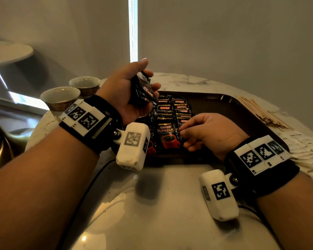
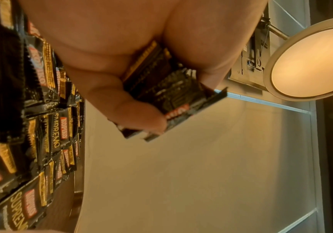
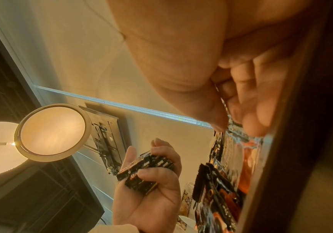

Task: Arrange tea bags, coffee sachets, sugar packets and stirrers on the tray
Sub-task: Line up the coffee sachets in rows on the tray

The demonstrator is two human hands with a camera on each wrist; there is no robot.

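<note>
Sachets (image 1: 143, 91) in left hand (image 1: 126, 91)

dim warm light, window glare, fisheye edges

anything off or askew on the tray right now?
Nothing damaged or spilled. The black Kopiko coffee sachets lie overlapped in rows on the dark brown tray, not perfectly square. The right hand pinches the nearest sachet; the left hand holds a stack of sachets above the tray.
</note>
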